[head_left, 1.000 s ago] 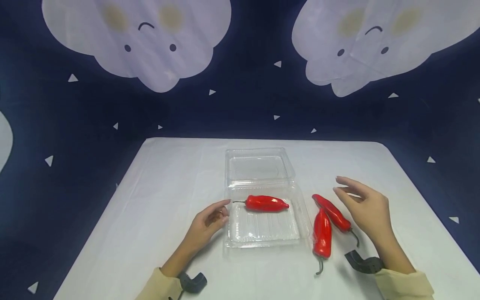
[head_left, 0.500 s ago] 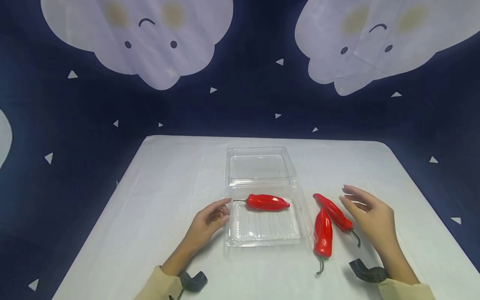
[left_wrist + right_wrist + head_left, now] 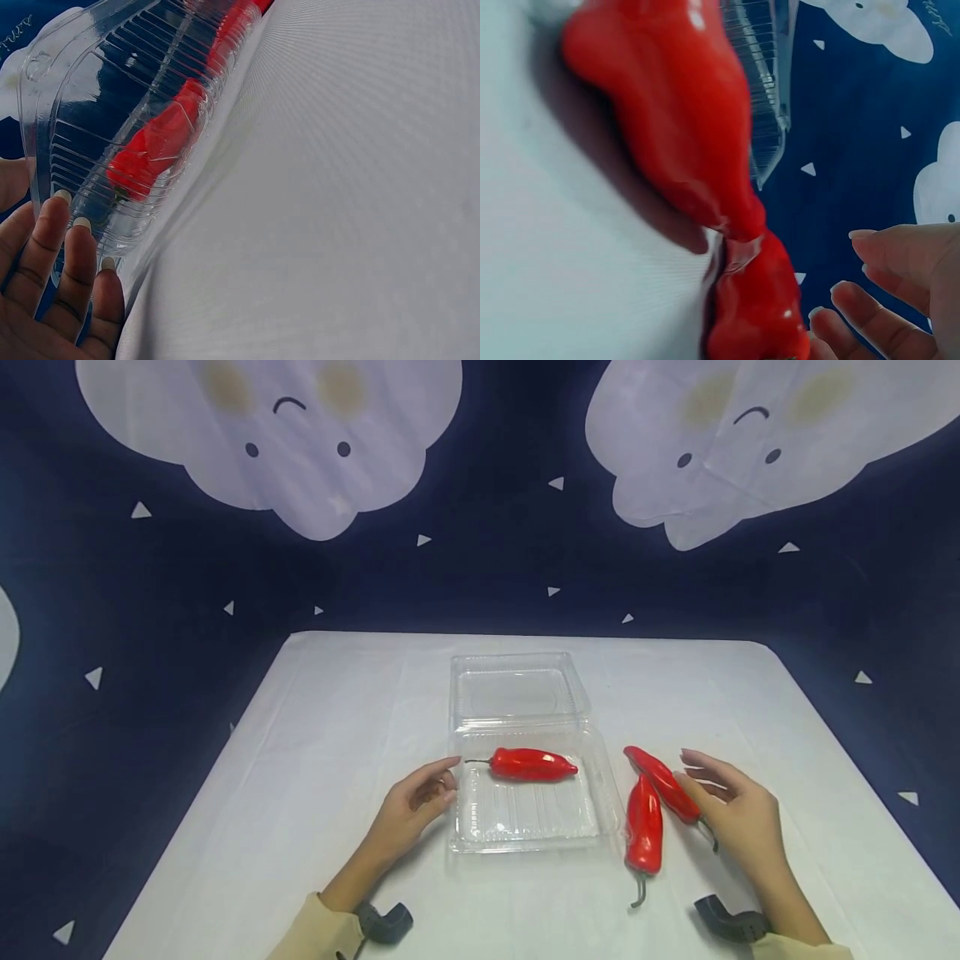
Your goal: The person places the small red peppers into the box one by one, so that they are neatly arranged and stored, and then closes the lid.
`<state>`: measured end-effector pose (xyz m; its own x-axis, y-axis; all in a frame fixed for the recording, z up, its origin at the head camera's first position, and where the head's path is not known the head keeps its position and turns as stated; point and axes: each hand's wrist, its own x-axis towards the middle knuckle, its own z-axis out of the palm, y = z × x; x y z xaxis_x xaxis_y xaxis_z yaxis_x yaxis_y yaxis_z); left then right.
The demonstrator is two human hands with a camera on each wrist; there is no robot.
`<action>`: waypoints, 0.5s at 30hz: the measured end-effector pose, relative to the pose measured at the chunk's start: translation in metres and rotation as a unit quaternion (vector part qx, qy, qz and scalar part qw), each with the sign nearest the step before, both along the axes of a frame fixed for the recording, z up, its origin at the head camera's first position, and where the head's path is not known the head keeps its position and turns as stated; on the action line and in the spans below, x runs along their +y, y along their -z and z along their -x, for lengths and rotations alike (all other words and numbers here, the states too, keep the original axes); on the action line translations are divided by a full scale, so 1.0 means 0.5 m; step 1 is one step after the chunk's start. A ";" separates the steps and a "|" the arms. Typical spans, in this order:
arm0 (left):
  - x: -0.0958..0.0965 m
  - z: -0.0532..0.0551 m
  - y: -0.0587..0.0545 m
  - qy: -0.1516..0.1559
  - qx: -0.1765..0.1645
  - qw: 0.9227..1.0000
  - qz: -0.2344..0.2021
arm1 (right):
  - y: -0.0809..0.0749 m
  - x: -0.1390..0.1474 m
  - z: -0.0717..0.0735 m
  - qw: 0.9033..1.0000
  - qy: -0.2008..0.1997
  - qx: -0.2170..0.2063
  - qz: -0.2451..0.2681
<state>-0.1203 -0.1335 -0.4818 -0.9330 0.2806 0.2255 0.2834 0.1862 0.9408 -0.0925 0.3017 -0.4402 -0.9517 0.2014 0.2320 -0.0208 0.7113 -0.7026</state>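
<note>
Your left hand [image 3: 408, 806] is at the side of the clear plastic box [image 3: 525, 822] holding a red chili [image 3: 532, 765]. Your right hand [image 3: 738, 814] is beside two more chilies [image 3: 644, 831]. Both have fingers loosely apart.

Person's L sleeve [image 3: 321, 937] & R sleeve [image 3: 801, 950]: plain pale-yellow fabric, a bit creased. Dark-grey L wrist mount [image 3: 387, 926] & matching R wrist mount [image 3: 733, 923], each a bent, approx. tube-like shape w/ blunt end. L hand [image 3: 411, 806] & R hand [image 3: 738, 822] bare, w/ nails [image 3: 82, 223] reaching slightly past ends of fingers [image 3: 77, 266].
</note>
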 end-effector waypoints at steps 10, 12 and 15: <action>-0.001 -0.001 0.002 -0.001 0.002 1.000 -0.003 | 0.023 0.006 -0.013 1.000 0.011 -0.026 -0.008; -0.001 0.000 0.002 -0.002 0.002 1.000 -0.003 | 0.028 0.008 -0.016 1.000 0.010 -0.026 -0.007; -0.001 0.000 0.003 -0.002 0.001 1.000 -0.004 | 0.036 0.008 -0.021 1.000 0.006 -0.026 -0.004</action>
<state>-0.1201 -0.1339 -0.4834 -0.9334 0.2750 0.2306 0.2854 0.1794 0.9415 -0.0819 0.3056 -0.4580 -0.9597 0.2117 0.1849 0.0240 0.7170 -0.6966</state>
